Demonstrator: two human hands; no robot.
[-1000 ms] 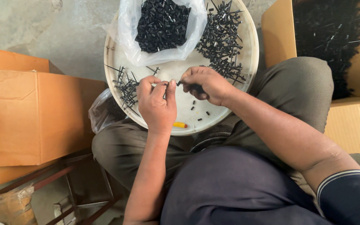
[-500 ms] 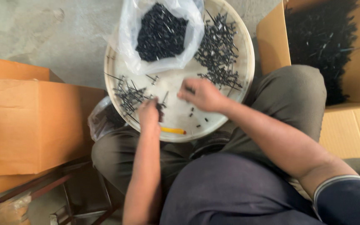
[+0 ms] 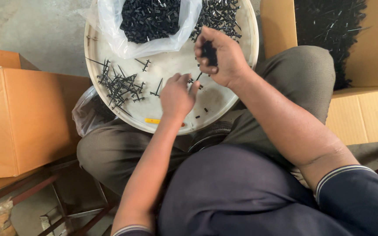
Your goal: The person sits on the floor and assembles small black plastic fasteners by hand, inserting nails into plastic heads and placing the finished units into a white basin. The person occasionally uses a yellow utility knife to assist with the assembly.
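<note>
Our left hand hovers palm down, fingers loosely spread; our right hand, farther out, curls closed, forearm bare.

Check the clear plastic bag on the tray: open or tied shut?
Open. The clear plastic bag lies on the round white tray with its mouth spread wide, exposing the small black parts inside.

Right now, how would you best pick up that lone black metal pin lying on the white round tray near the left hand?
Judging by its pose, pinch the thin black metal pin at mid-shaft, coming from above: it lies flat and apart from the pile, beside the left hand, on the white round tray.
</note>
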